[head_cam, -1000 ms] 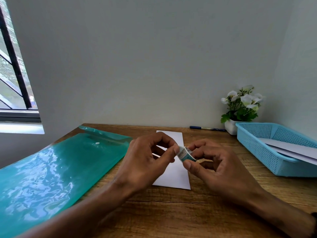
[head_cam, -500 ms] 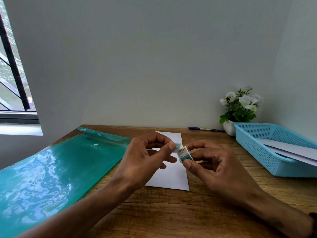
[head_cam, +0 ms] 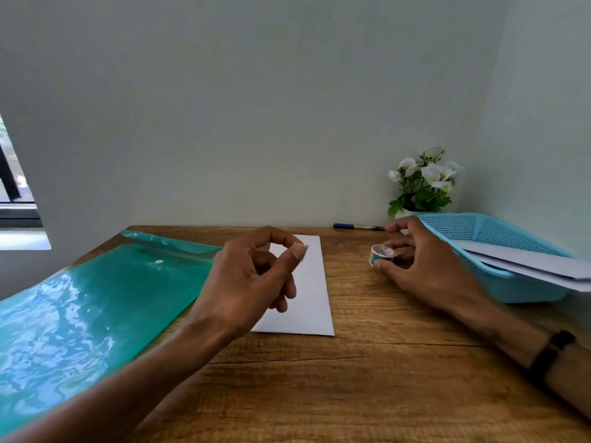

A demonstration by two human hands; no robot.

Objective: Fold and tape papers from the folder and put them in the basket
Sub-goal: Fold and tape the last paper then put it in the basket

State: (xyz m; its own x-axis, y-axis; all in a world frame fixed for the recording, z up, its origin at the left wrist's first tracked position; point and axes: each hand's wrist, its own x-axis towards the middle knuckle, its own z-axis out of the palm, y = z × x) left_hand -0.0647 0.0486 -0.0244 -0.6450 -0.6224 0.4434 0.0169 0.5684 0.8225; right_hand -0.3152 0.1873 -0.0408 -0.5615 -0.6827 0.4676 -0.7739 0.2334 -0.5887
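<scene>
Folded papers (head_cam: 524, 263) already lie in the basket (head_cam: 499, 282); over another folded sheet (head_cam: 307, 289) on the surface, the left hand (head_cam: 252, 282) pinches a torn tape piece (head_cam: 303, 249), right hand (head_cam: 425, 270) gripping the tape roll (head_cam: 382, 253), taping still undone.

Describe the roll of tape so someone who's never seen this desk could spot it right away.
Start at the blue basket on the right of the wooden desk. Just left of it, the right hand grips the roll of tape. It is the only small round ring there, with a patterned teal band, unlike the flat white folded paper nearby.

Soft daylight from the window (head_cam: 16, 187) at left; glare ripples on the glossy teal plastic folder (head_cam: 80, 308); wide-angle edges bend.
</scene>
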